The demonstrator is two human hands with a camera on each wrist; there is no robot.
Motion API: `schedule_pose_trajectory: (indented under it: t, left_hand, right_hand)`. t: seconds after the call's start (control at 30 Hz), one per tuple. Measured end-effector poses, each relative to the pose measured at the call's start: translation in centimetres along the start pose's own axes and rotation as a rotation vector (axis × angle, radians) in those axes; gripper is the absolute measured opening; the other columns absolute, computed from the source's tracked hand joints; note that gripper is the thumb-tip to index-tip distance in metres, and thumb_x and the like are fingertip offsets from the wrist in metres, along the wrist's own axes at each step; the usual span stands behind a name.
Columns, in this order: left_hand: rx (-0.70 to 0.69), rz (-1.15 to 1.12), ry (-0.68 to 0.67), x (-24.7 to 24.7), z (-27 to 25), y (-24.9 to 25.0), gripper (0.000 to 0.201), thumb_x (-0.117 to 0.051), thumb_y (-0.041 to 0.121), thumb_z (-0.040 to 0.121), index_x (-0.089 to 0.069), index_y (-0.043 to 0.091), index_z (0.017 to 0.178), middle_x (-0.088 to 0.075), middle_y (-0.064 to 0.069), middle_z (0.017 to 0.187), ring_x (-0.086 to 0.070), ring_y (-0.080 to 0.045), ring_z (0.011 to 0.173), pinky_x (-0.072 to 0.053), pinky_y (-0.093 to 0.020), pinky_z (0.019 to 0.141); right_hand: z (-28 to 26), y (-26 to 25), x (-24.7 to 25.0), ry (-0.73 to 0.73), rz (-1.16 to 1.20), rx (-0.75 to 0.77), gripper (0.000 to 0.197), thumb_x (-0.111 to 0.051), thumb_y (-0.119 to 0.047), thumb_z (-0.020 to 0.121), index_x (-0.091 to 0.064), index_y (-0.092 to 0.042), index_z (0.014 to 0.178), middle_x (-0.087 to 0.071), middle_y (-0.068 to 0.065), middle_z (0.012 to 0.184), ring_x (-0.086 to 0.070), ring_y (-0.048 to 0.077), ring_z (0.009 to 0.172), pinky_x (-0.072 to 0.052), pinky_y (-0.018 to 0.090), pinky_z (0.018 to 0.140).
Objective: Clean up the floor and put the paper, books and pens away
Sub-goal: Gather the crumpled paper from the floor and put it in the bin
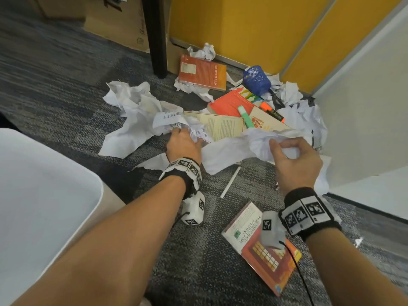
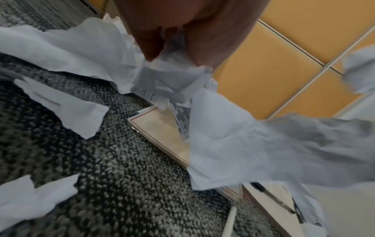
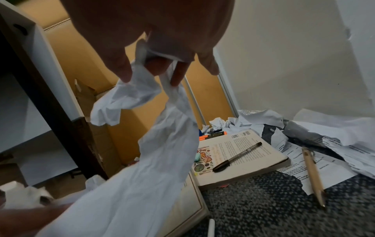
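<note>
The scene is viewed from head height, looking forward and down over both forearms at the littered carpet below the yellow wall. The left hand and right hand are each seen at very close range from the wrist, looking along the fingers. The white crumpled paper and the open book are shared by all three views.

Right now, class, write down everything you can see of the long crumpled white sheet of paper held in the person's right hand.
The long crumpled white sheet of paper is plain, creased and twisted, with no print showing. The right hand grips its bunched upper end between thumb and curled fingers. From there it hangs slanting down toward the left hand, lifted above the grey carpet, and hides part of the open cream-paged book behind it.
</note>
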State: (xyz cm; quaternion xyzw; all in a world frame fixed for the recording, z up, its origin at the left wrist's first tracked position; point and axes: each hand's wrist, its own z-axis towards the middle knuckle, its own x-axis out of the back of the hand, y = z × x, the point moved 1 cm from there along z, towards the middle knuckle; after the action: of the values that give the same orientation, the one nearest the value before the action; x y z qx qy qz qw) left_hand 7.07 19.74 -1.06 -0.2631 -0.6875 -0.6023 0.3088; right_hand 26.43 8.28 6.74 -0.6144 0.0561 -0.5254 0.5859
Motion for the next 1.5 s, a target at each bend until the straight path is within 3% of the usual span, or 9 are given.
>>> schedule_pose_trajectory:
  t: [0.23, 0.33, 0.43, 0.57, 0.73, 0.83, 1.1, 1.27, 1.5]
  left_hand:
    - [-0.206, -0.047, -0.044, 6.0, -5.3, 5.1, 0.046, -0.071, 0.04, 0.082, -0.067, 0.005, 0.112, -0.063, -0.011, 0.118, -0.061, -0.029, 0.105, -0.046, -0.034, 0.087]
    - [-0.235, -0.025, -0.097, 9.6, -8.0, 7.0, 0.037, -0.068, 0.032, 0.086, -0.066, 0.004, 0.109, -0.064, -0.012, 0.114, -0.061, -0.031, 0.104, -0.046, -0.034, 0.085]
    - [-0.221, -0.061, -0.189, 13.3, -9.5, 9.3, 0.041, -0.068, 0.04, 0.086, -0.065, 0.003, 0.102, -0.066, -0.014, 0.107, -0.061, -0.03, 0.101, -0.043, -0.033, 0.08]
    - [-0.351, -0.003, -0.306, 16.3, -9.8, 11.4, 0.042, -0.065, 0.053, 0.084, -0.063, 0.011, 0.082, -0.068, -0.012, 0.093, -0.062, -0.03, 0.092, -0.039, -0.029, 0.067]
    - [-0.456, 0.025, -0.403, 21.9, -10.8, 10.9, 0.048, -0.066, 0.057, 0.081, -0.06, 0.009, 0.079, -0.06, -0.006, 0.077, -0.056, -0.022, 0.075, -0.039, -0.029, 0.059]
    - [-0.492, 0.115, -0.424, 27.7, -11.9, 9.8, 0.05, -0.065, 0.058, 0.081, -0.06, 0.008, 0.082, -0.061, -0.009, 0.081, -0.057, -0.024, 0.076, -0.041, -0.032, 0.057]
    - [-0.445, 0.339, -0.387, 40.0, -11.5, 4.7, 0.039, -0.069, 0.048, 0.082, -0.06, 0.012, 0.094, -0.061, -0.003, 0.079, -0.056, -0.016, 0.066, -0.04, -0.027, 0.051]
    - [-0.419, 0.378, -0.513, 40.4, -9.4, -3.6, 0.05, -0.072, 0.048, 0.073, -0.058, 0.02, 0.112, -0.063, -0.003, 0.106, -0.062, -0.023, 0.093, -0.053, -0.039, 0.084]
    - [-0.437, 0.552, -0.686, 37.8, -9.2, -9.0, 0.104, -0.084, 0.059, 0.05, -0.033, 0.018, 0.131, -0.037, -0.003, 0.117, -0.05, -0.025, 0.105, -0.052, -0.04, 0.089]
  right_hand:
    - [-3.0, -5.1, 3.1, -0.23, 0.035, -0.103, 0.032, -0.074, -0.038, 0.082, -0.067, -0.007, 0.08, -0.063, -0.003, 0.077, -0.055, 0.005, 0.074, -0.034, 0.003, 0.077]
    - [-4.9, -8.0, 4.6, -0.336, 0.084, -0.185, 0.037, -0.08, -0.038, 0.076, -0.063, -0.008, 0.091, -0.064, -0.011, 0.091, -0.057, 0.006, 0.087, -0.041, 0.007, 0.07]
    - [-6.2, -9.9, 6.7, -0.386, 0.16, -0.251, 0.052, -0.085, -0.037, 0.069, -0.056, -0.014, 0.105, -0.056, -0.021, 0.103, -0.055, 0.004, 0.101, -0.045, 0.019, 0.087]
    - [-7.4, -11.4, 8.0, -0.439, 0.232, -0.227, 0.064, -0.088, -0.026, 0.068, -0.053, -0.01, 0.119, -0.064, -0.006, 0.114, -0.064, 0.007, 0.102, -0.05, 0.02, 0.088]
    - [-10.4, -14.6, 10.1, -0.418, 0.284, -0.082, 0.033, -0.084, -0.006, 0.071, -0.067, -0.012, 0.098, -0.072, -0.005, 0.088, -0.069, -0.003, 0.073, -0.055, 0.015, 0.07]
    - [-12.7, -18.6, 10.6, -0.438, 0.264, -0.023, 0.032, -0.082, -0.008, 0.07, -0.066, -0.01, 0.098, -0.071, 0.001, 0.089, -0.069, 0.012, 0.078, -0.055, 0.028, 0.073]
    - [-19.2, -29.0, 6.5, -0.436, 0.181, 0.091, 0.033, -0.075, -0.014, 0.074, -0.056, -0.013, 0.102, -0.052, -0.006, 0.078, -0.05, 0.012, 0.067, -0.036, 0.019, 0.054]
    - [-24.5, -32.6, -0.3, -0.515, 0.064, 0.218, 0.047, -0.073, -0.017, 0.08, -0.056, -0.012, 0.124, -0.065, 0.007, 0.111, -0.061, 0.023, 0.099, -0.042, 0.024, 0.076]
    - [-27.8, -29.2, -5.2, -0.713, -0.468, 0.329, 0.045, -0.064, -0.017, 0.085, -0.046, -0.014, 0.127, -0.062, 0.009, 0.116, -0.059, 0.03, 0.108, -0.037, 0.029, 0.077]
